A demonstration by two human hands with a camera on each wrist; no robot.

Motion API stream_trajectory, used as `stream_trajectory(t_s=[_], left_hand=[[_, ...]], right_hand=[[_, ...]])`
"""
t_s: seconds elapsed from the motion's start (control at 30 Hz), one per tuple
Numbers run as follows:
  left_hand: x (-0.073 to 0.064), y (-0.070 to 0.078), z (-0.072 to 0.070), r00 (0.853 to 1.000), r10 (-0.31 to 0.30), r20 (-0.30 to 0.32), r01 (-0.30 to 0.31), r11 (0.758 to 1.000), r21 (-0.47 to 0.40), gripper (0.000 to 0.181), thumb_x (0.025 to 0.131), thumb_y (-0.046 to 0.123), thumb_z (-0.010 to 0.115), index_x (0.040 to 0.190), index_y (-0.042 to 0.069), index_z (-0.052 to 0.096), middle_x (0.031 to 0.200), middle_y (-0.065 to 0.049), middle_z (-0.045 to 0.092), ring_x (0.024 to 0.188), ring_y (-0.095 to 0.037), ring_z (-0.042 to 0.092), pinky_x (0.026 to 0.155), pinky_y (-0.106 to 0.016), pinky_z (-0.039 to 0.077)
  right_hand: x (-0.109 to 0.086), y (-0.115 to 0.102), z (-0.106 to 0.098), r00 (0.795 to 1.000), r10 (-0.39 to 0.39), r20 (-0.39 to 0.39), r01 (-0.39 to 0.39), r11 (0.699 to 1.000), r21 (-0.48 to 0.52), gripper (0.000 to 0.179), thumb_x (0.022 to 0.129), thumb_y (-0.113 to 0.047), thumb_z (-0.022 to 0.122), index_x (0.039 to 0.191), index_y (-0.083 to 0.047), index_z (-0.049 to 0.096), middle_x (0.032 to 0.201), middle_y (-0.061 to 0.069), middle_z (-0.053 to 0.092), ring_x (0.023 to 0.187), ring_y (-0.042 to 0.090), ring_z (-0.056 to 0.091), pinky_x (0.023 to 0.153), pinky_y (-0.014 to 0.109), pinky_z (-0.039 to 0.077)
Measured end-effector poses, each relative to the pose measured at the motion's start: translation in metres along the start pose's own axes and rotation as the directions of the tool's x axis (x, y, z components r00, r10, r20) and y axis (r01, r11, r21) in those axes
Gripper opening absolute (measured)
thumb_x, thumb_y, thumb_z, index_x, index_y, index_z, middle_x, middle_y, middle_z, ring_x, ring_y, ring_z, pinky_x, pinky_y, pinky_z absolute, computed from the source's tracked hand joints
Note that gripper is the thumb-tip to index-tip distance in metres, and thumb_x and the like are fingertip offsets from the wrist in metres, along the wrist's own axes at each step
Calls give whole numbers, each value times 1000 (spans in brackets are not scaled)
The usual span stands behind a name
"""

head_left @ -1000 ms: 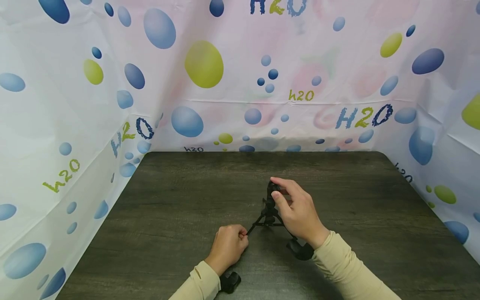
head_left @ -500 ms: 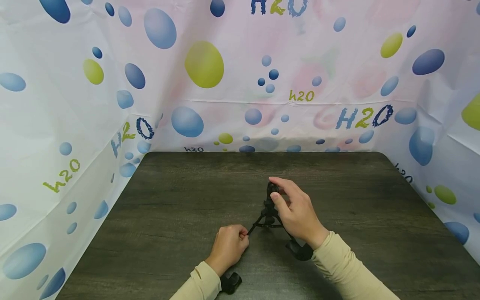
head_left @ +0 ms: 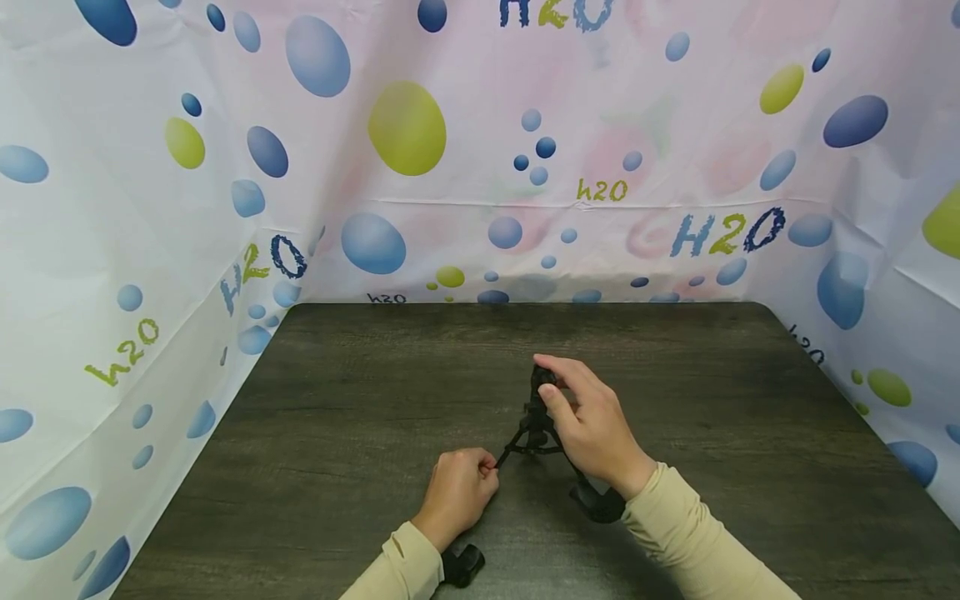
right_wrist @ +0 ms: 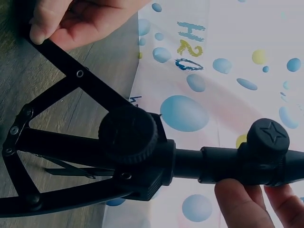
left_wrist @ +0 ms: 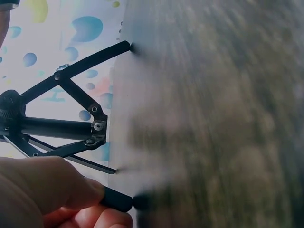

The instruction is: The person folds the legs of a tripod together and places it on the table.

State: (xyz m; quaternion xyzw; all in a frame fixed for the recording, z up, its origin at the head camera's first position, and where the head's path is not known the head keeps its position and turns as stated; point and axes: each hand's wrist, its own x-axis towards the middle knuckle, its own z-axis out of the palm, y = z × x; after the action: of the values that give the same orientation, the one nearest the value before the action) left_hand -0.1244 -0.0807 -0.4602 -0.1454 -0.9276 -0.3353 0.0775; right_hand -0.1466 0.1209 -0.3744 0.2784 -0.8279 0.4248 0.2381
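head cam: black tripod [head_left: 537, 425] upright on the dark table [head_left: 337, 400], mid-scene, legs splayed, long axis approx vert. left hand [head_left: 459, 487] is near and left of it, fingers curled in, pinching the low end of the left leg [head_left: 511, 447]. right hand [head_left: 596, 421] comes in from the right, part-closed round the top end, thumb on the near side, so it's the nearer one to the main shaft; left hand only gets there via that leg. key relation imo: shaft straight up under the right hand, leg slanting down, left & near, into the left hand. over to left wrist cam: view's turned sideways, centre column [left_wrist: 57, 127] pointing abt square at the table, braces [left_wrist: 78, 95] spread; thumb on the held leg just short of its foot [left_wrist: 125, 204], v close to the table, can't tell if touching. right wrist cam: turned too, big knob [right_wrist: 128, 135] at the leg hub, star knob [right_wrist: 274, 135] higher up, right hand's thumb & fingers against the tripod beside it, gap btw them small, palm out of view; held leg angles out and down to the left hand's pinch.
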Motion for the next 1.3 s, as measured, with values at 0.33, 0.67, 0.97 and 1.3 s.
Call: stream_trajectory(t_s=[0.33,0.67,0.97,1.3], left_hand=[[1,1,2,1000,0,-11,0,1000,-18,6,84,2,74,81,7,74,68,5,64,57,-2,55,54,-23,49],[2,2,4,999,-1,-36,1,1000,-3,6,84,3,75,80,7,75,69,5,65,60,-4,58,55,-24,50],[3,4,4,999,-12,-50,12,1000,-1,6,84,4,75,80,8,74,68,6,64,59,-4,57,55,-24,49],[5,5,6,998,-20,-57,18,999,-28,5,83,3,75,81,7,75,70,5,65,61,-5,58,56,-25,50]], right_hand=[[0,-4,1,1000,2,8,-2,1000,13,35,103,-9,56,138,-6,58,127,10,60,101,24,59,69,32,56],[0,-6,2,1000,-13,-1,13,1000,6,34,103,-9,56,137,-5,59,125,10,61,98,23,59,65,30,52],[0,-8,4,1000,-12,-5,12,1000,23,34,103,-9,57,136,-6,59,124,9,61,98,22,59,65,29,53],[1,-7,5,1000,-24,-6,24,999,28,34,103,-9,57,136,-5,58,122,10,61,97,23,59,64,28,52]])
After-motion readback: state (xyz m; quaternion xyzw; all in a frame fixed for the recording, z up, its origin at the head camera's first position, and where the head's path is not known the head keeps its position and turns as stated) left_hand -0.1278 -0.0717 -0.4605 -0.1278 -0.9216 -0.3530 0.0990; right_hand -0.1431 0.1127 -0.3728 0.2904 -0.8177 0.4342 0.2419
